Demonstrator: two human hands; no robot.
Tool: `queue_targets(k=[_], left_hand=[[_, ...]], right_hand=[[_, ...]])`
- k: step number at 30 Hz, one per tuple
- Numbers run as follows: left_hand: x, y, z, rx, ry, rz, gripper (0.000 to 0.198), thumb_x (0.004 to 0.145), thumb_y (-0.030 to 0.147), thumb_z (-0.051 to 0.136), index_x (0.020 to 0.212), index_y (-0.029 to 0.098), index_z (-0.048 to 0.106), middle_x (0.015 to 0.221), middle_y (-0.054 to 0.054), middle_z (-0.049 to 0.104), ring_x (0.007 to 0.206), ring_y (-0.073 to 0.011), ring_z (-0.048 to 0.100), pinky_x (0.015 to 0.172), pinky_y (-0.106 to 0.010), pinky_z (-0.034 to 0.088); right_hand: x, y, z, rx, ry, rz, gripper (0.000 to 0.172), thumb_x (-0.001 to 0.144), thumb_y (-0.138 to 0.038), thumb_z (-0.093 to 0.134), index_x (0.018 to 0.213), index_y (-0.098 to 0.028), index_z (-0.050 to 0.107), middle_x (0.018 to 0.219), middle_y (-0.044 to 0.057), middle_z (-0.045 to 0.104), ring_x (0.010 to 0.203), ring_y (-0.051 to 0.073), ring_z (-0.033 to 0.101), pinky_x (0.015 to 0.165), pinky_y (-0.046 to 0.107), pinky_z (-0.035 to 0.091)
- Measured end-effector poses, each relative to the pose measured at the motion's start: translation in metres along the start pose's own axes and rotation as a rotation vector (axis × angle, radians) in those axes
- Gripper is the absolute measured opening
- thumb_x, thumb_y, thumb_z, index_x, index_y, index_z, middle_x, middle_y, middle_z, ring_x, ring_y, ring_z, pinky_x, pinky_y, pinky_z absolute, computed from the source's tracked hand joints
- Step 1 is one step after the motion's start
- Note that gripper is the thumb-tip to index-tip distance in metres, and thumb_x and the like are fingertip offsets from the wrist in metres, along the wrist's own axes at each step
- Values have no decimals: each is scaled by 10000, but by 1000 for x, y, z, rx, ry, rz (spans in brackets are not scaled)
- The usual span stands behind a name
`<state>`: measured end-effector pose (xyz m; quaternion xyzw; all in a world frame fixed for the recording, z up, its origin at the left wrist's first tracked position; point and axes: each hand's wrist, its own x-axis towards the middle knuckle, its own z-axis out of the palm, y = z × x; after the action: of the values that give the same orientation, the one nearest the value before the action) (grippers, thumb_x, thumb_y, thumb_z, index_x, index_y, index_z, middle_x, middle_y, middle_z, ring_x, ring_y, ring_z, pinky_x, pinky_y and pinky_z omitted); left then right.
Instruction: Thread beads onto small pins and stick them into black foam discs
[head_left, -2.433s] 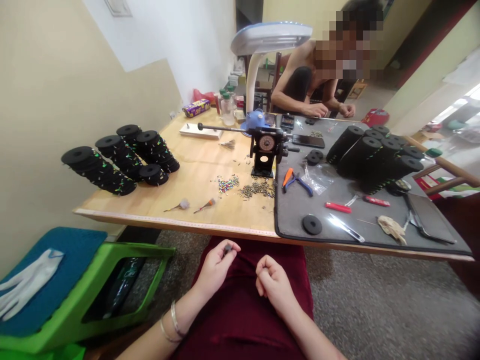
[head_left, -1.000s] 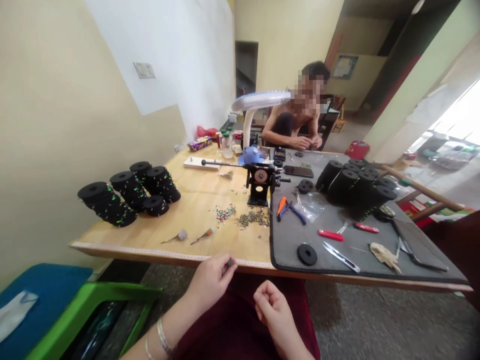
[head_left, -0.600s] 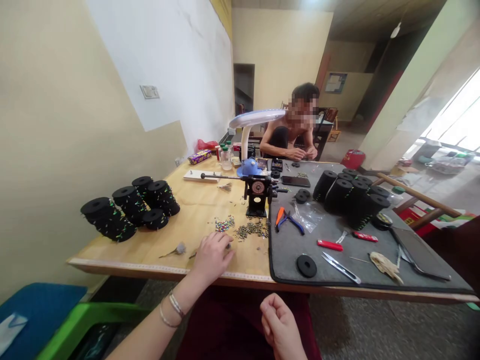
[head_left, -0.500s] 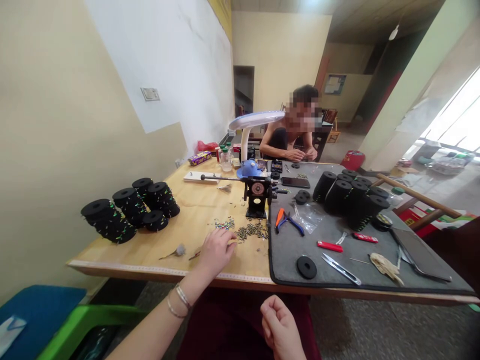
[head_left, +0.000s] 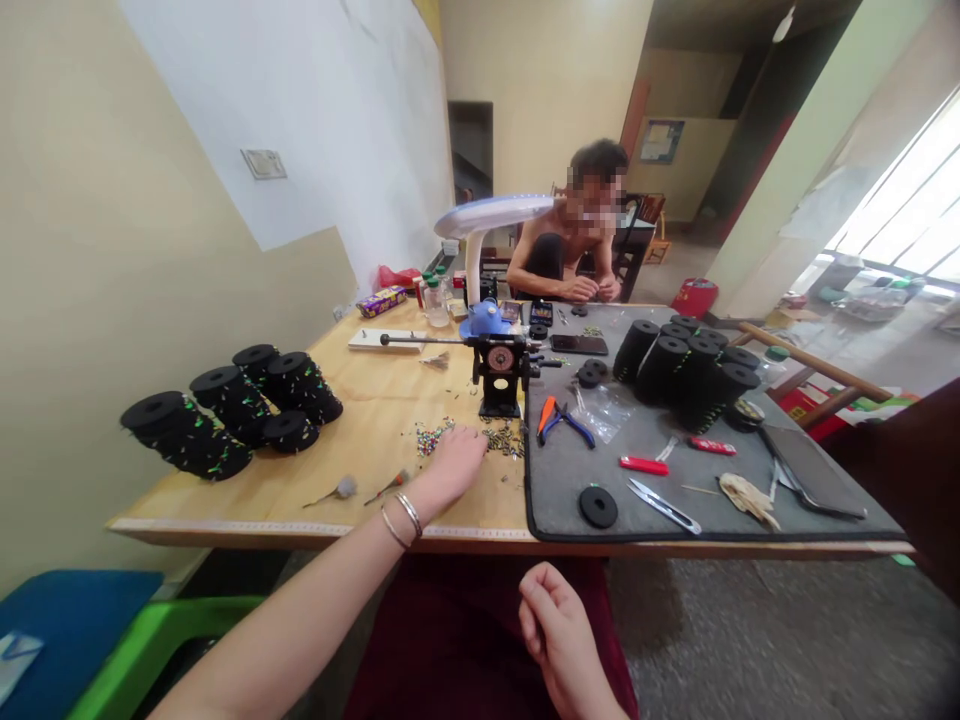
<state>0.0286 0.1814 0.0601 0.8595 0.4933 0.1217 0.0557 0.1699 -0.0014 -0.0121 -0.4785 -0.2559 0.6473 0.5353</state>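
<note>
My left hand (head_left: pixel 459 462), with two bangles at its wrist, reaches over the wooden tabletop to a pile of small brass-coloured pieces (head_left: pixel 508 440). Its fingers bend down together at the pile's left edge, the tips hidden. Just beyond that hand lies a heap of tiny multicoloured pieces (head_left: pixel 433 436). Low in front of the table edge, my right hand (head_left: pixel 553 612) is closed, thumb against curled fingers; anything inside is hidden. A black machine with a round dial (head_left: pixel 501 362) stands behind the piles. Two grey-tufted stems (head_left: pixel 345 488) lie left of my left wrist.
Black foam spools (head_left: pixel 221 400) stand at left, more (head_left: pixel 697 365) at right. The grey mat (head_left: pixel 480 520) holds pliers (head_left: pixel 564 425), thread snips (head_left: pixel 664 506), a foam disc (head_left: pixel 598 507) and a phone (head_left: pixel 579 344). A blue lamp (head_left: pixel 486 318) and another person (head_left: pixel 574 262) are beyond.
My left hand has moved right and forward, toward the brass-coloured pile, and its fingers now bend down there. My right hand stays closed in nearly the same place. The view has shifted slightly.
</note>
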Motion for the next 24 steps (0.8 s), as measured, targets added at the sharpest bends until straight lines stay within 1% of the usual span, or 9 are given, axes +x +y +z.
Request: queue_targets(k=[3,5,10,11,13,16,18,21,24], left_hand=[[0,-2,-1,-37,-8,33,216,777,34,452,744,163,622,825,-129,625,868,-272,532,796,-393,380],[-1,-3,-4,-74,3,45,208,791,48,445,756,165,613,832,-124,618,870,-271,525,806,-400,379],[-25,4,-14,-239,55,54,149,862,160,438,842,177,585,843,-68,611,841,-219,534,794,-360,412],[-35,7,-15,-328,62,45,142,870,184,436,861,179,577,840,-54,612,815,-199,541,772,-338,424],[-59,15,-15,-721,59,-33,128,861,234,465,897,180,575,825,-34,612,776,-172,548,732,-304,436],[-99,27,-6,-1214,-75,-299,136,797,299,574,835,170,594,750,-9,594,686,-140,527,648,-262,425],[-124,36,4,-1484,-117,-463,170,753,312,648,793,156,596,731,1,583,619,-107,492,610,-244,406],[-150,45,24,-1838,-160,-641,216,725,309,714,750,149,571,710,8,565,591,-85,479,585,-227,388],[-163,50,39,-2067,-197,-744,242,711,320,741,753,150,574,703,11,555,547,-75,471,534,-218,367]], right_hand=[[-5,-10,4,50,-24,8,379,732,-490,698,740,-188,471,574,-10,628,404,67,478,349,139,204],[-6,-14,6,73,-10,34,389,721,-489,712,754,-189,466,677,33,687,490,106,586,359,135,258],[-5,-15,7,98,37,83,421,690,-507,733,765,-191,465,728,50,716,557,146,658,368,136,299],[-5,-14,7,100,32,84,419,689,-503,736,764,-190,467,719,45,715,551,143,656,368,135,301],[-6,-14,8,98,19,85,412,694,-495,734,758,-189,467,692,35,707,530,132,643,366,134,303],[-9,-12,14,80,-12,93,400,712,-489,719,754,-190,456,669,31,701,505,119,621,366,134,310],[-13,-10,18,44,-52,99,390,735,-492,694,755,-191,447,674,38,702,498,115,611,363,136,316],[-18,-3,25,-64,-138,97,388,755,-508,663,750,-190,439,676,45,703,461,104,584,346,135,313],[-20,4,29,-184,-195,69,396,760,-527,638,729,-190,432,658,40,699,409,87,547,325,133,285]])
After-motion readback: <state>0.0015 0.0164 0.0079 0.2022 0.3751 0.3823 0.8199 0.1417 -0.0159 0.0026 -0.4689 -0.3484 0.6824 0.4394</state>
